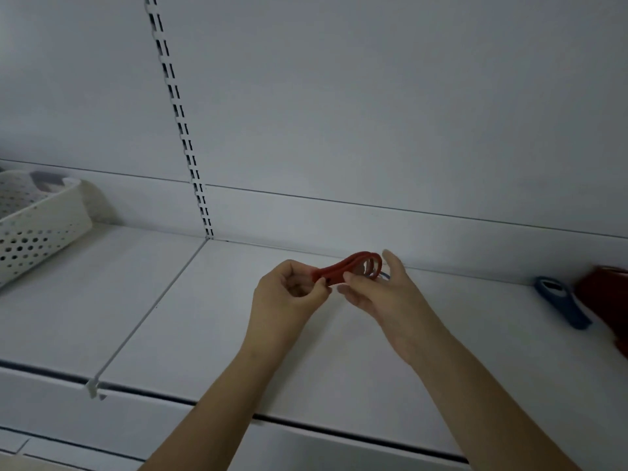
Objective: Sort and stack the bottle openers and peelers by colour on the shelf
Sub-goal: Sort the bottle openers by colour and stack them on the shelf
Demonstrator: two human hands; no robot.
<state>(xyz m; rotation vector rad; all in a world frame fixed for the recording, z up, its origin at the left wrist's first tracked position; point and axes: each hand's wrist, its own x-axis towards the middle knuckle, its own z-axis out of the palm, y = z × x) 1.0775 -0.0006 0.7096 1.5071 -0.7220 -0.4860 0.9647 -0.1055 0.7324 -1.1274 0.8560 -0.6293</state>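
— Red bottle openers [350, 266], where do they sit against the white shelf [190, 321]?

— Raised just over the shelf's middle stretch, near its back edge, two or more pressed flat together, ring ends pointing toward the rear panel.

— Start from the shelf's left end. What stands there?

— A white perforated basket [37, 229] rests on the shelf's far left section, something grey dimly visible inside it. To its right, a slotted upright [180, 120] climbs the back panel, and a thin wire divider [149, 311] runs from the shelf's rear to its front lip.

— And the hands?

— The left hand [289, 294], right of that divider, pinches the handle end of the red openers, fingers curled around it. The right hand [384, 294] meets it: thumb and fingertips nip the stack near its middle, while the remaining fingers spread loosely behind the rings. A sliver of blue [385, 275] peeks out beneath the rings; what it belongs to cannot be told.

— Anything at the shelf's right end?

— A blue bottle opener [560, 304] lies flat on the shelf, well apart from the hands. Just beside it, at the shelf's right edge, sits a dark red item [608, 294], blurred and cut off by the frame.
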